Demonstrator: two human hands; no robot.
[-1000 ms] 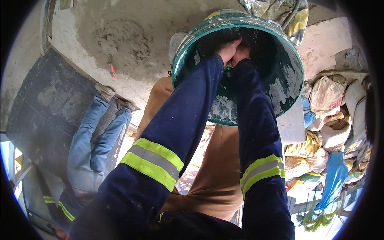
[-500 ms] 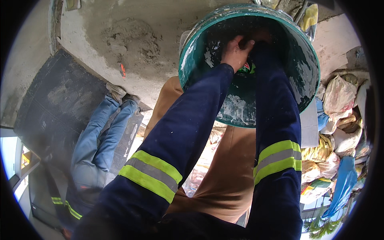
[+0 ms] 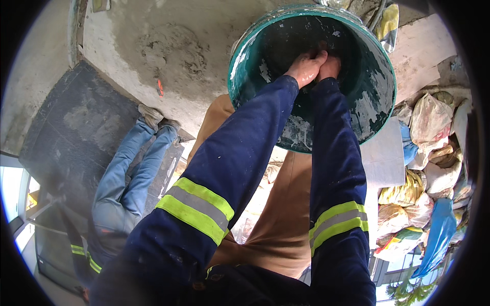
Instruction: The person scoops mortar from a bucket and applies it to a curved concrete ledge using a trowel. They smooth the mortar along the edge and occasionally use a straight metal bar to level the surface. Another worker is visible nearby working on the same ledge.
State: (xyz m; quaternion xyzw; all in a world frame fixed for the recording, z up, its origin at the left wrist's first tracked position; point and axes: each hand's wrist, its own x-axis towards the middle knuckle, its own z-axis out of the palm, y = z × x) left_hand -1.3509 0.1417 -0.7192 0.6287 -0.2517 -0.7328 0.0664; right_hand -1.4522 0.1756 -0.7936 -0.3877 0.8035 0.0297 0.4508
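A large green bucket [image 3: 365,102], its wall smeared with grey-white residue, stands open in front of my legs. Both my arms reach down into it. My left hand [image 3: 305,69] and my right hand [image 3: 329,66] meet low inside, left thumb uppermost and fingers closed in against each other. Whatever lies between them, if anything, is hidden by the hands and the dark inside of the bucket. My navy sleeves [image 3: 245,132] carry yellow-green and silver bands.
Left of the bucket, wet mortar [image 3: 173,48] is spread on the floor near a small orange object [image 3: 160,87]. A co-worker in jeans [image 3: 120,176] is on dark tiles [image 3: 66,117] at left. Stuffed sacks [image 3: 431,122] and a blue cloth [image 3: 438,229] are heaped at right.
My right hand has come back from deeper in the bucket and joined my left. A green-and-red printed thing seen below my left hand is now hidden. The bucket's near rim has shifted slightly up and left.
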